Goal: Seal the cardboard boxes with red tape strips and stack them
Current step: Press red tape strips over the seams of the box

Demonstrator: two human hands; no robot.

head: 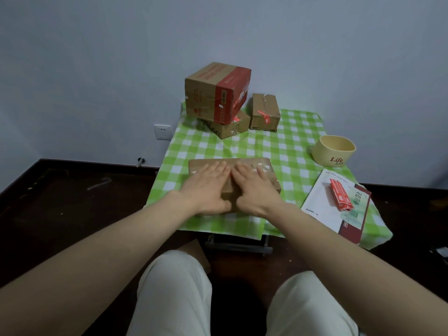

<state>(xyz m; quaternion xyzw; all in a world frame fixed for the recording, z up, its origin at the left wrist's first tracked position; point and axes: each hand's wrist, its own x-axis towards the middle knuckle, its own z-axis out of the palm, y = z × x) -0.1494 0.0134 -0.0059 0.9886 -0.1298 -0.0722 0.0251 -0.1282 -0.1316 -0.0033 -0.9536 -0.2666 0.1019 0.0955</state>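
A flat brown cardboard box (244,163) lies on the near middle of the green checked tablecloth (286,146). My left hand (208,187) and my right hand (257,187) both press flat on its top, fingers spread, side by side. At the back a large box with a red band (218,92) rests tilted on a lower box (226,128). A small box with a red tape strip (264,112) stands beside them. Folded red tape strips (340,195) lie on a booklet (322,202) at the right.
A cream tub marked "Life" (334,150) sits at the table's right edge. The small table stands against a grey wall with a socket (163,132). Dark floor surrounds it, and my knees in light trousers (174,292) are just below the near edge.
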